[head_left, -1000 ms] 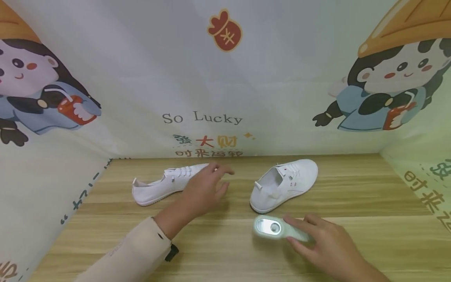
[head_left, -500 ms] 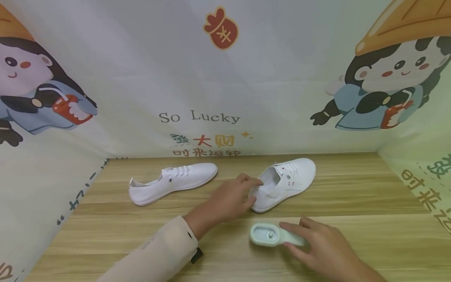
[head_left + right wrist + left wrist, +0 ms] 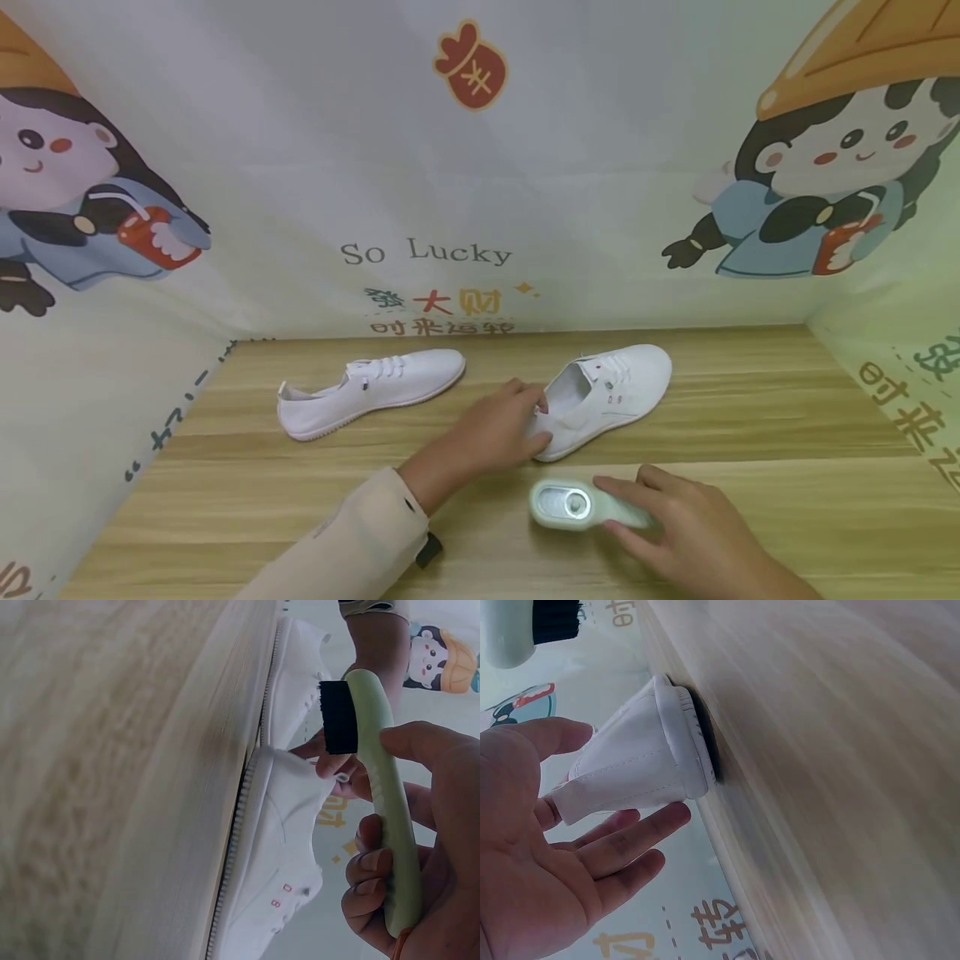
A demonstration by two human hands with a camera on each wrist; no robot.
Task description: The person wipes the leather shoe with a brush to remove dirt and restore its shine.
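Note:
A white lace-up shoe [image 3: 633,383] lies on the wooden surface right of centre, toe pointing away to the right. At its heel, my left hand [image 3: 498,429] grips the back edge, forefinger hooked into the opening and thumb at the side. In the left wrist view the heel tab [image 3: 581,802] shows between the thumb and fingers; the other fingers are spread outside. My right hand [image 3: 690,521] holds a pale green brush [image 3: 562,504] by its handle, in front of the shoe. Black bristles [image 3: 339,718] show on the brush head in the right wrist view, apart from the shoe.
The second white shoe [image 3: 401,379] lies to the left, toe pointing right. A printed white cloth wall [image 3: 600,275] closes off the back and both sides of the wood-grain surface [image 3: 750,417].
My left hand has moved right from beside the left shoe to the right shoe's heel and taken hold of it. The brush in my right hand has dropped slightly toward me.

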